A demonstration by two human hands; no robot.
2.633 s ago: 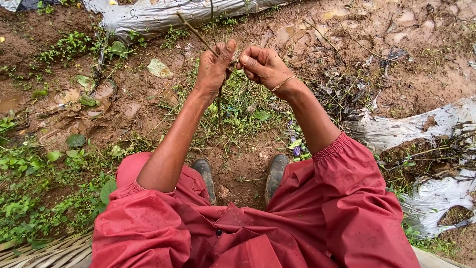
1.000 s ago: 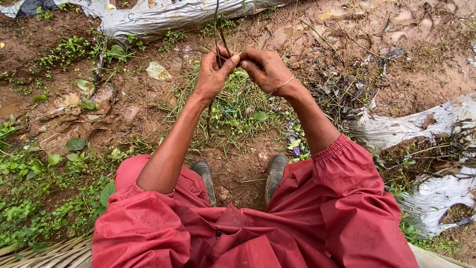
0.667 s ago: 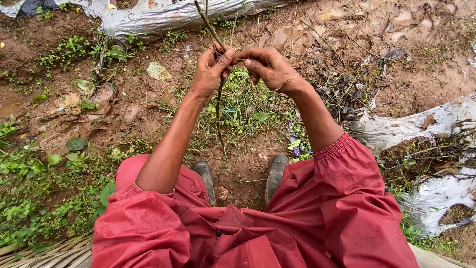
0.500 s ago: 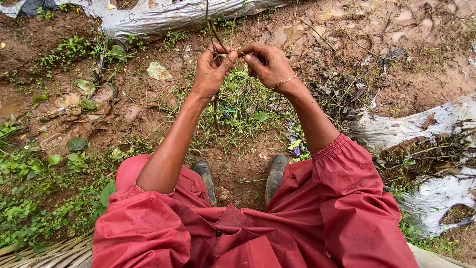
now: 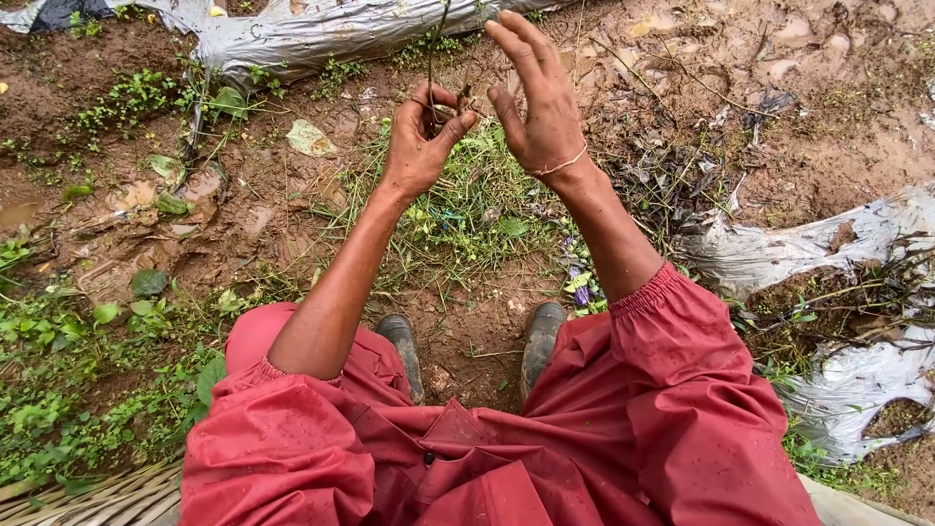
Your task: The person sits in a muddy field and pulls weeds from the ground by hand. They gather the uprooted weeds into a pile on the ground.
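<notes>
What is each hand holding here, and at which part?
The left hand pinches a thin plant stem low down, the stem rising above its grip. The right hand is open, holding nothing.

Wet muddy ground [image 5: 292, 209], weeds [image 5: 467, 205], fallen leaf [image 5: 312, 136], silver plastic sheeting [image 5: 292, 34], two boots [image 5: 539, 341]

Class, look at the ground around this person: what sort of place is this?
Probably a farm plot or garden bed outdoors: wet muddy soil, silver plastic mulch sheeting over raised rows, and weeds beside them.
</notes>
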